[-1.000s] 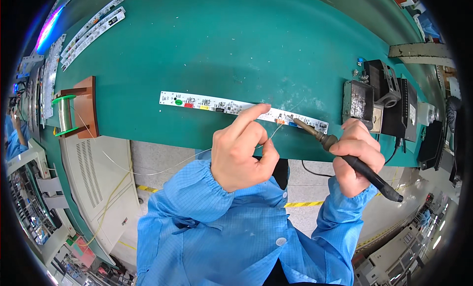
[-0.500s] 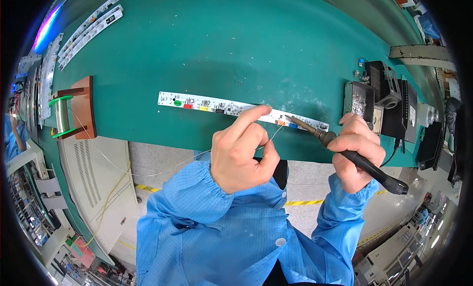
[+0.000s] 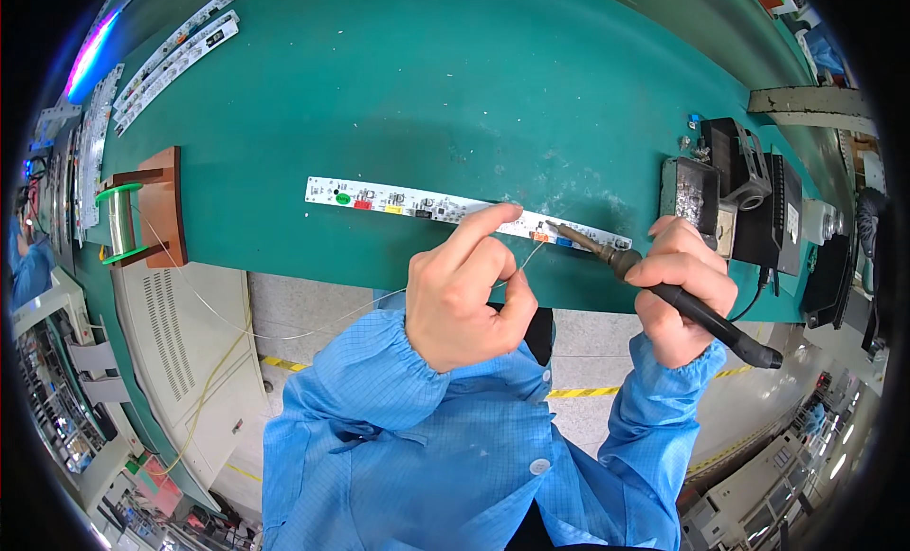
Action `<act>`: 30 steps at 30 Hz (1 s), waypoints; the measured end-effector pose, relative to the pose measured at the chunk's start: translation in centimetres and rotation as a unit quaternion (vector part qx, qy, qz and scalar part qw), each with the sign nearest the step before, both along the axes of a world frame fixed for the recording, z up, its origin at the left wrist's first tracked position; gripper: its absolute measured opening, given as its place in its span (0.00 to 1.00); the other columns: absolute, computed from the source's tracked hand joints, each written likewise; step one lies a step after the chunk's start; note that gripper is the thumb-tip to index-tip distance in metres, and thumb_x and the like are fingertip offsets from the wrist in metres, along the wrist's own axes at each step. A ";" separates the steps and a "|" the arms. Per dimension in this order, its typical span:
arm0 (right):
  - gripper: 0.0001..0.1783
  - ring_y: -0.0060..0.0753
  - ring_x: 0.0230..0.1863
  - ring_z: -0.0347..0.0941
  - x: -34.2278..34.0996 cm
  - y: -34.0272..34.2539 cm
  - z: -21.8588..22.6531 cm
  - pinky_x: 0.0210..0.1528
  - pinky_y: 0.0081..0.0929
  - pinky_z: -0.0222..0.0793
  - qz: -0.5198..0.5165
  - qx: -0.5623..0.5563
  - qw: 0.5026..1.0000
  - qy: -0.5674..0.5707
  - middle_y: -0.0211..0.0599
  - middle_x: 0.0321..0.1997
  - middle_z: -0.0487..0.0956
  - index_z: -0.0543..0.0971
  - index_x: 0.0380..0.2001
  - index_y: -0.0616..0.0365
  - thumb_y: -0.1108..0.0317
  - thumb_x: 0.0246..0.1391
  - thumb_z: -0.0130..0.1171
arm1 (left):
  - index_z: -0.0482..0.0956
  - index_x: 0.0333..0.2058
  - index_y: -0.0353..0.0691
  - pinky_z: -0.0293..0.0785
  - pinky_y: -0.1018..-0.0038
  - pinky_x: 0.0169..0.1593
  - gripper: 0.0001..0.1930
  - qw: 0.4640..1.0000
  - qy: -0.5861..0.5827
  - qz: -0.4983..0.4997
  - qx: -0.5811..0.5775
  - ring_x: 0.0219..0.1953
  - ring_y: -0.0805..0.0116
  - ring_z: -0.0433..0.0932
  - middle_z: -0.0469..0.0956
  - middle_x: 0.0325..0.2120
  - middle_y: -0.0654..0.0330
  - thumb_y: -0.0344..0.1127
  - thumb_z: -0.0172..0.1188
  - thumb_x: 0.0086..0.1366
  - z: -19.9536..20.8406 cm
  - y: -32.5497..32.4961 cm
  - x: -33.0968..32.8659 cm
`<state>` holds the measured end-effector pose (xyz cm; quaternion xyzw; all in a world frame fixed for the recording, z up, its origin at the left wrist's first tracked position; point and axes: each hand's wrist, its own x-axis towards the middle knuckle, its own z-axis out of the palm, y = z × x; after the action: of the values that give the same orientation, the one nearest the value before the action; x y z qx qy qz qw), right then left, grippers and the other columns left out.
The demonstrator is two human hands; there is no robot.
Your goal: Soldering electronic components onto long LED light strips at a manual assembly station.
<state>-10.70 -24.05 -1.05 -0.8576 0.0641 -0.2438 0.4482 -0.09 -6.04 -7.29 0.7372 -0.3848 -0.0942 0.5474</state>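
Note:
A long, slightly curved white circuit board (image 3: 455,207) lies on the green mat, with small green, red, yellow, black, orange and blue parts along its near edge. My left hand (image 3: 464,290) rests its index fingertip on the board's far edge. Its thumb and other fingers pinch a thin solder wire (image 3: 533,254), whose end reaches the board by the orange part. In my right hand (image 3: 684,285) is a soldering iron (image 3: 621,260), gripped round its black handle. The iron's tip touches or nearly touches the board just beyond the orange part.
A solder spool (image 3: 120,224) on a brown wooden stand sits at the left, its wire trailing to my left hand. Similar boards (image 3: 180,67) lie at the far left. On the right are a metal tray (image 3: 690,195) of solder scraps, an iron holder (image 3: 749,172) and a black box (image 3: 785,219).
The soldering iron and my right hand have shifted very slightly left. My left hand and the solder wire look unmoved; the board has hardly moved.

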 end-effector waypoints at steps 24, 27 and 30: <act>0.12 0.32 0.23 0.67 -5.2 -3.2 -2.8 0.37 0.34 0.64 -0.050 0.148 0.985 -0.071 0.40 0.21 0.74 0.77 0.25 0.65 0.70 0.33 0.57 | 0.67 0.17 0.36 0.69 0.73 0.18 0.09 0.997 -0.077 0.017 -0.010 0.16 0.66 0.76 0.78 0.40 0.46 0.21 0.60 0.42 0.1 -3.4 -2.5; 0.15 0.32 0.25 0.61 -5.6 -2.4 -2.5 0.36 0.33 0.59 -0.073 0.167 0.983 -0.025 0.40 0.21 0.68 0.75 0.27 0.68 0.68 0.35 0.52 | 0.68 0.18 0.35 0.71 0.71 0.19 0.08 0.997 -0.072 0.017 0.014 0.17 0.63 0.76 0.78 0.39 0.46 0.21 0.60 0.42 0.1 -3.5 -2.6; 0.16 0.31 0.24 0.61 -6.1 -2.1 -2.8 0.31 0.28 0.58 -0.114 0.159 0.981 -0.010 0.39 0.21 0.67 0.75 0.28 0.69 0.67 0.35 0.53 | 0.68 0.19 0.35 0.73 0.69 0.21 0.07 0.998 -0.056 0.001 0.023 0.18 0.60 0.77 0.77 0.39 0.46 0.22 0.59 0.43 -0.2 -3.3 -2.6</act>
<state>-16.79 -26.19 -3.84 -0.7597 0.1952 -0.2889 0.5489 -2.70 -9.32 -7.44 0.7540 -0.4119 -0.0605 0.5081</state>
